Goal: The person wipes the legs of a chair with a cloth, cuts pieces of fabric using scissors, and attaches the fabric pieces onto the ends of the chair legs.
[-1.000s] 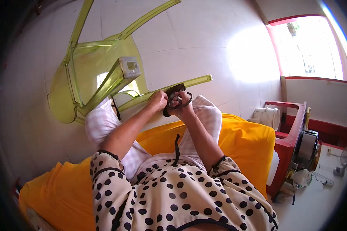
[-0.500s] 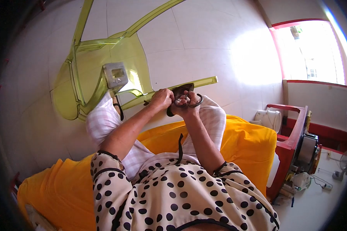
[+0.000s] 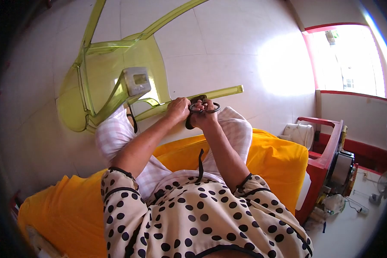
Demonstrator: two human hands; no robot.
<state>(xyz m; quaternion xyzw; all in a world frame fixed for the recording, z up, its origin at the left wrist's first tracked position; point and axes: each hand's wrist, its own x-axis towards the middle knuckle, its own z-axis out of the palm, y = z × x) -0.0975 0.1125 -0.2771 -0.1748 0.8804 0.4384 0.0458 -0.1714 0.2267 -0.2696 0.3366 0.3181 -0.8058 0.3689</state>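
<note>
My right hand is closed around a pair of scissors, with its fingers through the dark ring handles. Right beside it, my left hand is closed, fingers pinched at the edge of a dark, flat piece of material. The hands largely cover this piece, so its kind does not show. The scissors' blades are hidden too. Both hands are together above the floor, in front of my knees.
A see-through green plastic chair lies tipped over on the tiled floor; one leg carries a grey block-like end. Yellow cloth covers the seat beneath me. To the right are a white bucket and a red frame.
My right hand and the scissors have shifted slightly left, closer to my left hand, and the scissor rings have turned. Less of the dark piece shows. The grey leg end appears farther right.
</note>
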